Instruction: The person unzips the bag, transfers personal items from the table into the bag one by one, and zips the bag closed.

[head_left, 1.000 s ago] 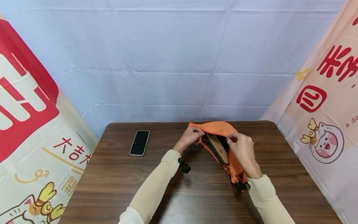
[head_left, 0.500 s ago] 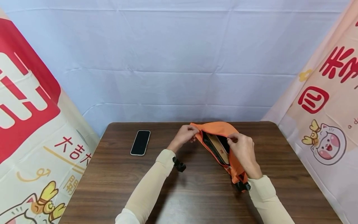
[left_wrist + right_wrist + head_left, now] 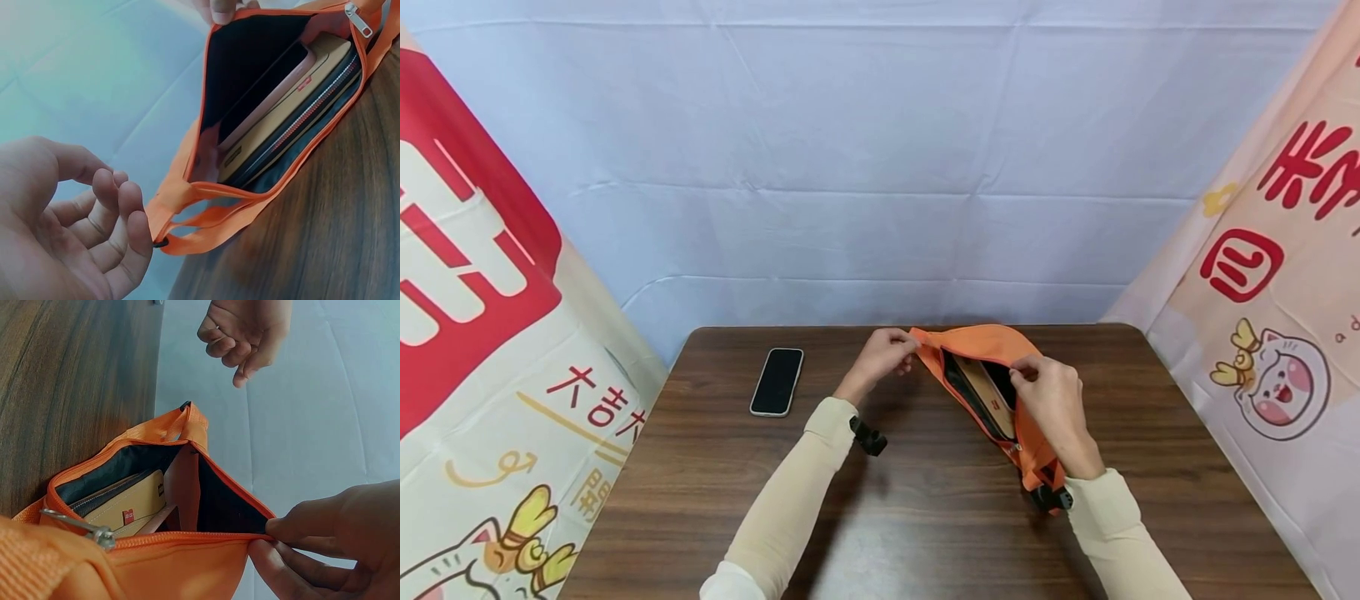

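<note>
Right hand: nearest the camera, its fingers pinch the upper lip of the orange zip pouch, holding the mouth agape.
Orange zip pouch: lies aslant on the right half of the worktop, far end near the back edge; thin fabric, judged light, limp and apt to sag shut unless the rim is held.
Contents: a tan zip wallet with a red tab and a pink-cased phone stand on edge inside, touching; these likely give the pouch what weight and stiffness it has.
Where to hold: the seamed rim beside the zip, or the webbing loop at the far end, look the surest grips; the metal zip pull hangs free at the near end.
Left hand: just beside the far tip, fingers loosely curled and apart, clasping nothing.
Black phone: face up, well apart to the left; nothing lies between.
Backdrop: pale cloth behind, printed banners either side.
</note>
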{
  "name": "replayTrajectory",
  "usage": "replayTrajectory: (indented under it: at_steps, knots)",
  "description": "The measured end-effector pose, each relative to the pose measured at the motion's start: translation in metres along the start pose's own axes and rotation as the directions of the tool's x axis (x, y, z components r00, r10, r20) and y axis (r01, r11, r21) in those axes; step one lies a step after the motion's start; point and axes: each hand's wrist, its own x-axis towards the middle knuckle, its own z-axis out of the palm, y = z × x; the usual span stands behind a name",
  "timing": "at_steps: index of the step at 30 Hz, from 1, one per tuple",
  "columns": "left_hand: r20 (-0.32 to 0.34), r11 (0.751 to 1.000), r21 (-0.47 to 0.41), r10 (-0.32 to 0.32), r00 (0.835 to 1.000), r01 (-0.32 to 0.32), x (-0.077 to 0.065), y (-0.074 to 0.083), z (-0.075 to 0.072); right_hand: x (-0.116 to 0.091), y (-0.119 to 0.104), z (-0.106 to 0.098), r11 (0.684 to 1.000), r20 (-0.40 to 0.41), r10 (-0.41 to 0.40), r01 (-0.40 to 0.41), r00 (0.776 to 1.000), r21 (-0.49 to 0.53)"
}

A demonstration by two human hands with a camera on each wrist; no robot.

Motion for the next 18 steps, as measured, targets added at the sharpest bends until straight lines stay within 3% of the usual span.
replayTrajectory:
  at_steps: [18]
  knots:
    - [-0.034,1.000,-0.013,-0.012,0.999,0.011,-0.004,0.000,-0.023,-0.001,0.000,0.002,1.000,0.000,0.003,-0.003,1.000,0.001]
